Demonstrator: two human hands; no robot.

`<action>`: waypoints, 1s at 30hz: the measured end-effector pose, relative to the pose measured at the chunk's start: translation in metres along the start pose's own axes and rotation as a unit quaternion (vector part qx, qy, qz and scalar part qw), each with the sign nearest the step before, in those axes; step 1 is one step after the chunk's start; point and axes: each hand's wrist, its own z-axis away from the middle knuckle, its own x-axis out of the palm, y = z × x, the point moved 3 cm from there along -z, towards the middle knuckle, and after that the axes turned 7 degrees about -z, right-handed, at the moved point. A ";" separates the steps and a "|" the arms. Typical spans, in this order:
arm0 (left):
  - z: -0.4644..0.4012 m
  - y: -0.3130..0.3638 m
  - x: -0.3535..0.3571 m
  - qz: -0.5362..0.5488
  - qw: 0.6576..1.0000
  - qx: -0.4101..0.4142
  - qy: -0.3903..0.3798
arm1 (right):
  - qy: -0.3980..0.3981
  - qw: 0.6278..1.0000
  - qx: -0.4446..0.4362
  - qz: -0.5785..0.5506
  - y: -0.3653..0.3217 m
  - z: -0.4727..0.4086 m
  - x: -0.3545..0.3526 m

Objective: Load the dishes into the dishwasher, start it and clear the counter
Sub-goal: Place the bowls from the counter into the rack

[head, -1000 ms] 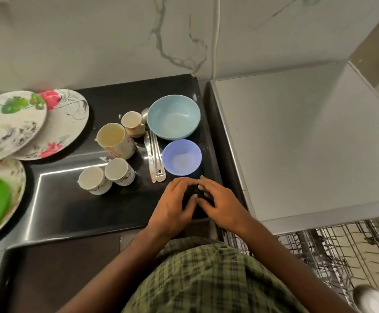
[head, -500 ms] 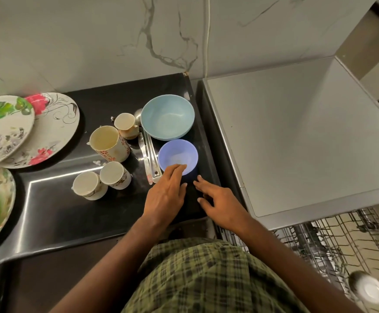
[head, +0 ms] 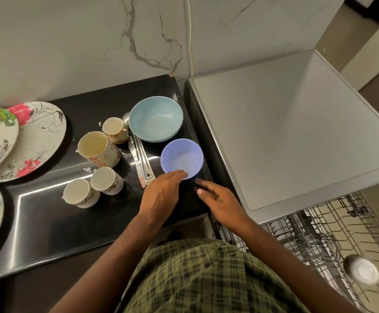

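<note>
purple bowl point(head: 182, 158) | left hand point(head: 161, 195) fingers over near rim, loose | right hand point(head: 221, 199) open beside

The hands, clasped together near the counter's front edge a second ago, parted, and the left hand point(head: 161, 195) reached forward until its fingertips point(head: 181, 173) touched the purple bowl's point(head: 181, 158) near rim, while the right hand point(head: 220, 199) stayed apart.

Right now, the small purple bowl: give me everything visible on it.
The small purple bowl is round, matte lavender, plastic-looking, upright and seemingly empty, with a pale patch at the bottom. It sits on the black counter near its right edge, just in front of the larger light blue bowl. The left hand has fingertips over its near rim; the right hand is close beside it, contact unclear.
</note>
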 end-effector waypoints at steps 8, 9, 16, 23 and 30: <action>-0.010 0.059 0.001 0.117 0.983 0.134 -0.043 | 0.104 0.841 0.086 -0.524 -0.007 0.023 -0.048; -0.012 0.067 0.004 0.129 0.979 0.148 -0.062 | 0.091 0.826 0.079 -0.551 -0.006 0.028 -0.053; -0.032 0.113 0.034 0.161 0.941 0.260 -0.142 | 0.040 0.764 0.048 -0.642 0.015 0.072 -0.088; -0.040 0.174 0.067 0.140 0.903 0.339 -0.222 | 0.103 0.682 -0.062 -0.722 0.045 0.117 -0.129; -0.028 0.246 0.084 0.084 0.862 0.410 -0.285 | 0.230 0.596 -0.115 -0.761 0.089 0.167 -0.169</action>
